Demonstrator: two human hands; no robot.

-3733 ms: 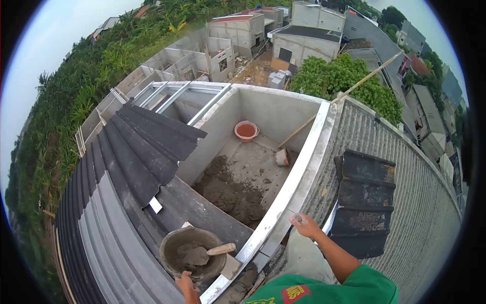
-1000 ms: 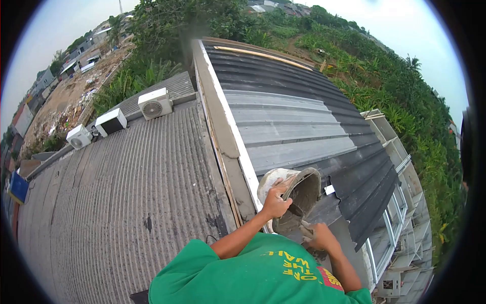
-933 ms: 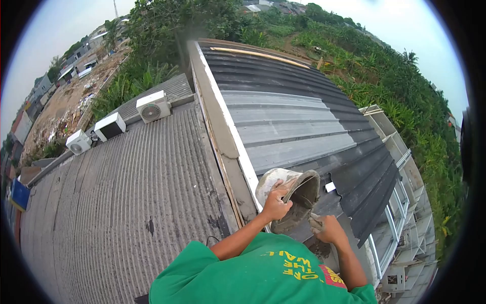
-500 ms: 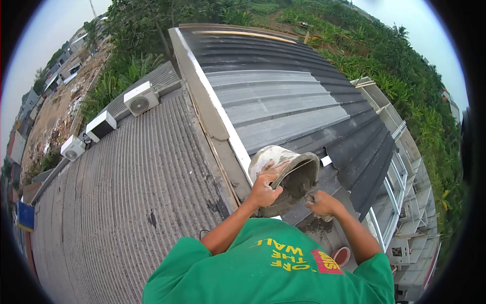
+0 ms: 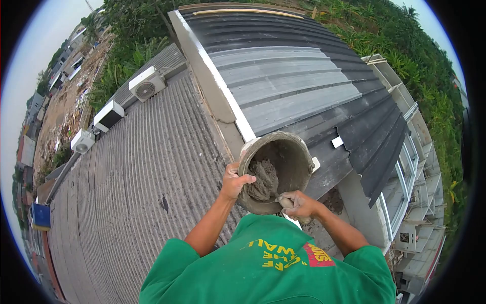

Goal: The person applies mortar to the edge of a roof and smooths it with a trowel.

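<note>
A mortar-crusted bucket [image 5: 298, 152] is tilted with its mouth towards me, just in front of my chest. Wet grey mortar [image 5: 264, 180] lies heaped along its left inner side. My left hand [image 5: 235, 181] is closed on the left rim, thumb over the edge. At the lower right of the rim, my right hand [image 5: 299, 204] is wrapped round the pale handle of a trowel [image 5: 285, 202]. The trowel's thin neck points into the bucket, and its blade is hidden, apparently in the mortar.
A low wall [image 5: 215, 78] with a white edge runs away beyond the bucket. Corrugated grey roofing [image 5: 136, 172] spreads to its left, dark metal sheets [image 5: 364, 137] to its right. Air-conditioner units [image 5: 147, 83] stand at the far left. An open metal frame [image 5: 392, 202] lies right.
The bucket has turned so that its mouth faces me, showing the mortar inside. Both hands have shifted left with it, and the trowel now reaches into the bucket. The view has shifted too.
</note>
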